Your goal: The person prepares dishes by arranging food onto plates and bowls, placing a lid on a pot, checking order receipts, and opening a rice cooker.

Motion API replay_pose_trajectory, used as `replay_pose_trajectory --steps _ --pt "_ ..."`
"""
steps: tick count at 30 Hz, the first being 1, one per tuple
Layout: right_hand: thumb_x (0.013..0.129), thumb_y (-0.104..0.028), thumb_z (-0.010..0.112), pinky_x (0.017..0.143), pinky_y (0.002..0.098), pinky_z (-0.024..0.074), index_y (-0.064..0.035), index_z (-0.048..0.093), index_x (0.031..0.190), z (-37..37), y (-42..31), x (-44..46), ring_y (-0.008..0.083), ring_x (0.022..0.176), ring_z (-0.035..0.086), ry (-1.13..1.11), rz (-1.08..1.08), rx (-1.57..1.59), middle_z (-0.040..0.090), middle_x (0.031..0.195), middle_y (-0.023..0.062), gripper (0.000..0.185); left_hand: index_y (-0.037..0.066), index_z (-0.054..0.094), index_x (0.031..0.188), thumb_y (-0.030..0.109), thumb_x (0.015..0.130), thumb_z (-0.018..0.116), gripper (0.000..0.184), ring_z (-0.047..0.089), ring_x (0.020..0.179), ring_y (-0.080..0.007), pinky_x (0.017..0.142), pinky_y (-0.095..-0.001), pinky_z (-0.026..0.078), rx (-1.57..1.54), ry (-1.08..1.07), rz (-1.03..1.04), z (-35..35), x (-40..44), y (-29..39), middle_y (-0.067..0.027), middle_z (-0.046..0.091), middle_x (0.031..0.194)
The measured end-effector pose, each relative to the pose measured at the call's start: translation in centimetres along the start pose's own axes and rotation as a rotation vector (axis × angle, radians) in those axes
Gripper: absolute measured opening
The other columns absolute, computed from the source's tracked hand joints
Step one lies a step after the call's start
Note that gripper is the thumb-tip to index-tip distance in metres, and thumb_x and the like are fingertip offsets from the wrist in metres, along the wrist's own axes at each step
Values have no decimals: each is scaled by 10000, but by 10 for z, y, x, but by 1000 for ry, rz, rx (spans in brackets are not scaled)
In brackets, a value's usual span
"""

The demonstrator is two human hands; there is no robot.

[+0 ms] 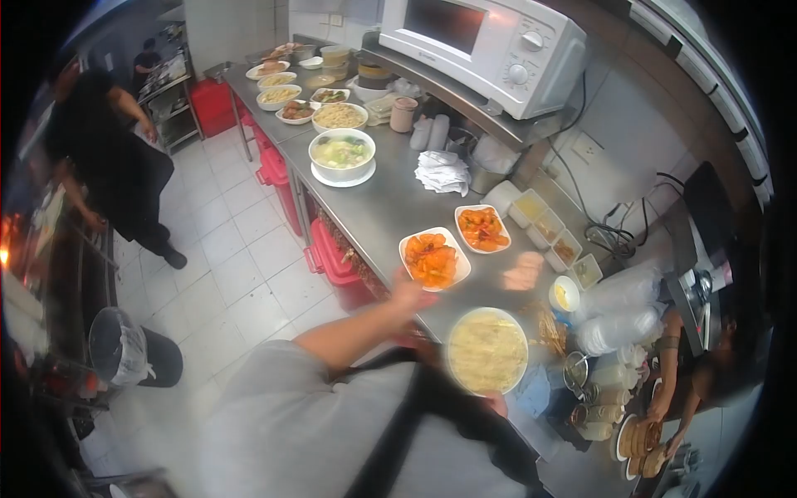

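My left hand (408, 294) is at the near edge of a square white bowl (432, 259) of glossy orange food. Blur softens its fingers, which look apart; whether they touch the bowl I cannot tell. My right hand (496, 403) grips the near rim of a round bowl (487, 352) of pale yellow food, its fingers partly hidden under the edge. A second square bowl of orange food (482, 228) sits just behind the first. To its right is a blurred pinkish item (523, 272) on the steel counter (378, 224).
A soup bowl (341, 155) and several filled dishes line the counter's far end. A microwave (486, 46) sits on a shelf above. Bottles (604, 412) and plastic tubs (544, 226) stand right. A co-worker's hands (662, 405) reach over plates at right; another person (108, 158) stands left.
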State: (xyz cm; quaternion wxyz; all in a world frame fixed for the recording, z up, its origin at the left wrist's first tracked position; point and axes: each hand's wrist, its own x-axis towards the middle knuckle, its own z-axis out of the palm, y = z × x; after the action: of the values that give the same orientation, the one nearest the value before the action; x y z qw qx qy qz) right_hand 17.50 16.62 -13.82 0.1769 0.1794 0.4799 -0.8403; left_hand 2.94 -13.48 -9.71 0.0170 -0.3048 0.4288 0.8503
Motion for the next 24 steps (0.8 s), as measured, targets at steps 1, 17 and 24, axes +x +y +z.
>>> replay_pose_trajectory --steps 1,17,24 --pt "722 -68 472 877 454 486 33 284 1290 4 -4 4 358 1010 559 -1 17 10 476 1220 236 606 161 96 1328 37 882 408 558 642 679 -272 577 -353 566 -1 18 22 -3 4 4 -204 580 915" --pt "905 -91 475 801 355 497 -6 428 1173 39 -58 43 248 934 598 -131 -81 -65 580 1061 155 285 35 551 865 91 781 581 105 570 906 -309 820 -399 460 1269 62 1099 -28 69 16 -139 588 986" --pt "837 -113 617 577 213 464 -37 629 828 -6 -10 61 62 607 539 6 -717 -935 605 684 10 77 30 553 807 117 733 615 130 517 905 -331 813 -414 427 1250 -41 1226 -35 53 12 -141 559 915"
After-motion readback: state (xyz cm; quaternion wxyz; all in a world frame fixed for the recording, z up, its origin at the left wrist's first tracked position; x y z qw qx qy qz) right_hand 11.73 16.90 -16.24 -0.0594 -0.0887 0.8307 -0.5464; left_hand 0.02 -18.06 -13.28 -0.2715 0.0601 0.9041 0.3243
